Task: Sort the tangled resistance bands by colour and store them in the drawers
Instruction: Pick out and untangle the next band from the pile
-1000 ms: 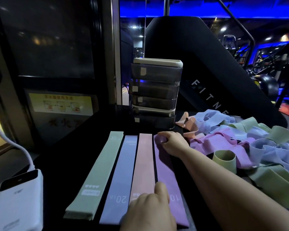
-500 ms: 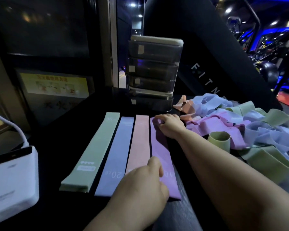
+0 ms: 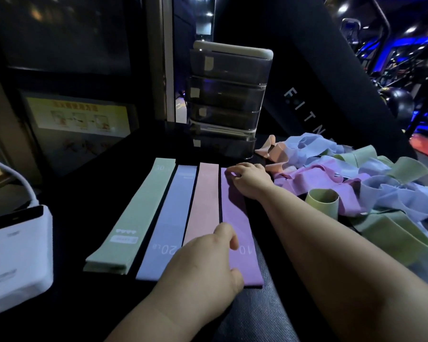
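left hand (image 3: 203, 262), right hand (image 3: 251, 180), apparently pressing band (image 3: 235, 213)

matt cloth bands (image 3: 203, 203), smoky translucent plastic drawers (image 3: 226, 95)

You are reading "20 LB" printed on the blue band (image 3: 173, 218) and "10" on the purple band (image 3: 235, 215). The black slanted panel (image 3: 294, 58) is showing "FITN". The yellow sign (image 3: 79, 117) is showing only blurred writing.
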Demonstrator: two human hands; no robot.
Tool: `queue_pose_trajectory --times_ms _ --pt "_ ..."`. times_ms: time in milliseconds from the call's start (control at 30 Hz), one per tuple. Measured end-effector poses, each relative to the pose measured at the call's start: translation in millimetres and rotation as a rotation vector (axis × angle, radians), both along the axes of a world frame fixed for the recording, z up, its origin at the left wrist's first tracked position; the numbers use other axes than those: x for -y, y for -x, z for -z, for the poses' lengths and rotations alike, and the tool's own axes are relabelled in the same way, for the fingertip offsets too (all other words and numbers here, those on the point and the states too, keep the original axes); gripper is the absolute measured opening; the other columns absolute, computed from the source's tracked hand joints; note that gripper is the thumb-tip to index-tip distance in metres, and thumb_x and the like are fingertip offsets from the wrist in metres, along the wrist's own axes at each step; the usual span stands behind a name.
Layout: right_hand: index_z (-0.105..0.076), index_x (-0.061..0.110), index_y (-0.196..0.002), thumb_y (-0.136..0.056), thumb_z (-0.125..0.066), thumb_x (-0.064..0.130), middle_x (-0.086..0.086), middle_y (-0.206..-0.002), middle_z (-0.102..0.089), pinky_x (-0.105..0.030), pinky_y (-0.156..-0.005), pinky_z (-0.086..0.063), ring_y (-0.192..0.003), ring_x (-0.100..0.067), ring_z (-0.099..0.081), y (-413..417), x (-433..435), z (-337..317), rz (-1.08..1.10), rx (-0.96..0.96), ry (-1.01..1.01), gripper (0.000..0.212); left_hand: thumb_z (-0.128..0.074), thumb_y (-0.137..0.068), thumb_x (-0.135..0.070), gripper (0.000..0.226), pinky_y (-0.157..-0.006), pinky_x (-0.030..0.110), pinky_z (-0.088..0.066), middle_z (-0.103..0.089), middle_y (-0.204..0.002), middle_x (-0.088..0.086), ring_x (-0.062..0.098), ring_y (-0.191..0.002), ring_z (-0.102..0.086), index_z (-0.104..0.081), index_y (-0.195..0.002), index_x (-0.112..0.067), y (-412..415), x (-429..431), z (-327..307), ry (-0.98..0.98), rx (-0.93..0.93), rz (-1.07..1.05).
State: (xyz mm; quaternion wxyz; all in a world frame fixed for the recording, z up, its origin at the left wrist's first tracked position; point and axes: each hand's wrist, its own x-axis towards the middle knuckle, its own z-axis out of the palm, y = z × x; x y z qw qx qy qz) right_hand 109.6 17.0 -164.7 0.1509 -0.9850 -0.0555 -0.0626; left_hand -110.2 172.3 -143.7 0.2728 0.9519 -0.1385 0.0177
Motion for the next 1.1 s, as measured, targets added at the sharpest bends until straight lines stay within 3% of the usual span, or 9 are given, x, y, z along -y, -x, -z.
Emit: queue_pose_trajectory --times_ms 300,467,600,667,767,833,967,1100 --pt "-0.058 0.047 -0.124 -0.093 -0.045 0.030 0.011 -0.147 -0.043 -0.039 -0.106 -0.032 -0.133 -0.026 -0.034 3 -2 -1 0.005 0.013 0.009 0.037 -0.053 -0.084 -0.030 0.028 -0.075 0.032 -0.045 -0.059 -0.089 -0.004 0.016 -0.092 -0.056 -0.031 -0.101 -0.036 2 0 0 0.017 -0.006 0.014" --pt "-0.059 0.035 -0.130 -0.092 -0.050 0.025 0.003 -0.144 -0.047 -0.040 -0.111 -0.031 -0.134 -0.026 -0.036 5 0 -2 0.016 0.075 -0.100 0.041 -0.053 -0.083 -0.029 0.028 -0.070 0.031 -0.045 -0.059 -0.086 -0.005 0.015 -0.087 -0.057 -0.032 -0.100 -0.037 2 0 -2 -0.017 -0.007 0.019" --pt "-0.066 0.028 -0.124 -0.092 -0.050 0.021 -0.003 -0.132 -0.059 -0.031 -0.107 -0.026 -0.128 -0.032 -0.040 20 13 -26 -0.024 0.180 -0.065 0.036 -0.052 -0.084 -0.028 0.025 -0.074 0.029 -0.047 -0.059 -0.083 -0.007 0.011 -0.083 -0.056 -0.035 -0.100 -0.035 2 3 -7 -0.021 0.015 -0.017" --pt "-0.070 0.026 -0.117 -0.093 -0.049 0.019 -0.004 -0.121 -0.066 -0.033 -0.106 -0.023 -0.122 -0.034 -0.041 34 26 -40 -0.052 0.255 0.002 0.033 -0.053 -0.085 -0.030 0.021 -0.074 0.030 -0.049 -0.060 -0.081 -0.007 0.011 -0.082 -0.057 -0.038 -0.098 -0.034 2 4 -8 0.000 0.008 -0.052" --pt "-0.074 0.022 -0.107 -0.093 -0.051 0.016 -0.008 -0.112 -0.068 -0.036 -0.099 -0.035 -0.118 -0.034 -0.046 53 54 -52 -0.051 0.285 -0.025 0.028 -0.055 -0.088 -0.040 0.018 -0.075 0.031 -0.052 -0.064 -0.078 -0.008 0.010 -0.082 -0.061 -0.041 -0.097 -0.034 3 12 -9 0.043 0.011 -0.092" --pt "-0.073 0.024 -0.107 -0.093 -0.052 0.018 -0.008 -0.117 -0.064 -0.034 -0.093 -0.035 -0.118 -0.033 -0.046 64 77 -56 0.015 0.233 -0.052 0.026 -0.056 -0.089 -0.045 0.020 -0.074 0.030 -0.050 -0.063 -0.079 -0.008 0.010 -0.083 -0.063 -0.042 -0.097 -0.033 5 21 -11 0.063 0.004 -0.090" --pt "-0.071 0.029 -0.114 -0.094 -0.053 0.019 -0.006 -0.123 -0.059 -0.033 -0.098 -0.035 -0.125 -0.029 -0.041 80 124 -52 0.146 0.250 -0.140 0.028 -0.055 -0.089 -0.049 0.023 -0.068 0.028 -0.043 -0.063 -0.088 -0.008 0.014 -0.089 -0.061 -0.044 -0.101 -0.032 1 51 -20 0.018 0.011 -0.062" --pt "-0.070 0.027 -0.115 -0.093 -0.055 0.022 -0.004 -0.125 -0.061 -0.033 -0.098 -0.033 -0.126 -0.026 -0.040 91 156 -37 0.220 0.331 -0.189 0.027 -0.057 -0.088 -0.044 0.021 -0.078 0.031 -0.048 -0.064 -0.097 -0.007 0.019 -0.094 -0.060 -0.049 -0.100 -0.029 -20 85 -26 0.078 0.009 -0.087"
